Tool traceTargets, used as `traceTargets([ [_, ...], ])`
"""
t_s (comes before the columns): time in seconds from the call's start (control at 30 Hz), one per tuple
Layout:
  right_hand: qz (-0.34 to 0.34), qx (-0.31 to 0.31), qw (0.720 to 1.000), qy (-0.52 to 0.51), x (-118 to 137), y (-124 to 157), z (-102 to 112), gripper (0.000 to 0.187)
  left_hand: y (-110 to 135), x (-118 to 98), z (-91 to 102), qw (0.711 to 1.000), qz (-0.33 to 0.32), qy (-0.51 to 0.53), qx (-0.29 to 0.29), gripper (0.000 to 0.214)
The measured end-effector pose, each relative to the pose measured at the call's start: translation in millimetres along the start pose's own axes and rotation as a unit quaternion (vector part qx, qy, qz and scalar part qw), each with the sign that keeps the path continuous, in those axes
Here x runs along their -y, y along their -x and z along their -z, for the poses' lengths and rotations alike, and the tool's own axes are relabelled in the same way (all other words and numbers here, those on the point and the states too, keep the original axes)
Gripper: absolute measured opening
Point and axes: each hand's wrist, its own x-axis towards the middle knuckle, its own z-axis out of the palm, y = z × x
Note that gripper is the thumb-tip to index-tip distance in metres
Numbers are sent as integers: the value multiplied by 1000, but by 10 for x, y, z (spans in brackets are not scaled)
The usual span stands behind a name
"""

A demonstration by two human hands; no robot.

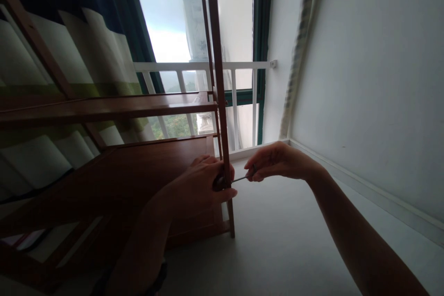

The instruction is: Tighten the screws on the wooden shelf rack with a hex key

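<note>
Left hand curled round wooden shelf post; right hand pinching thin metal-shafted tool, shaft meeting post.

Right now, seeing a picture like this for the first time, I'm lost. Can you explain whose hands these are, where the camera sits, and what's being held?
No machine here, just a person. One camera, worn on the head, looks forward and down, so you see roughly the wearer's own view. In front stands a reddish-brown wooden shelf unit with a narrow upright post. The wearer's bare left hand curls at the post, thumb across it; a dark shape beside the thumb is too dim to name. The bare right hand pinches a thin, straight, silvery rod, whose other end reaches the post; I can't tell what tool it is. Behind are a green-framed window, a white barred railing and a striped fabric curtain; a plain white wall stands to the right.
</note>
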Motion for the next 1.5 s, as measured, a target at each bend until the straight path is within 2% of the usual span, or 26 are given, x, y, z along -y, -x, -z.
traceTargets([
  [0.07, -6, -22, 999, 34, -20, -3, -1, 32, -1, 8, 2, 1000, 0, -4, 2, 21],
  [0.17, -45, -19, 996, 69, -8, 3, -22, 31, -2, 40, -14, 1000, -5, -3, -9, 24],
  [0.4, -121, 104, 986, -38, 22, -9, -74, 38, 9, 35, -24, 1000, -3, 5, -5, 23],
  [0.5, -133, 113, 984, -30, 1, -29, -64, 37, 20, 23, -26, 1000, -2, 6, -6, 21],
  [0.7, -96, 50, 994, -6, 58, 0, -68, 29, 17, 45, -73, 1000, 2, -15, -23, 27],
  [1.07, -29, 54, 994, 95, 205, 123, -35, 37, -6, 36, -94, 998, -3, -52, -43, 39],
  [1.23, -12, 22, 995, 100, 203, 120, -33, 37, 36, 9, -51, 991, 23, -112, -68, 45],
  [1.5, -9, 21, 998, 59, 130, 48, -60, 29, 18, 62, -51, 995, 11, -89, -51, 49],
])
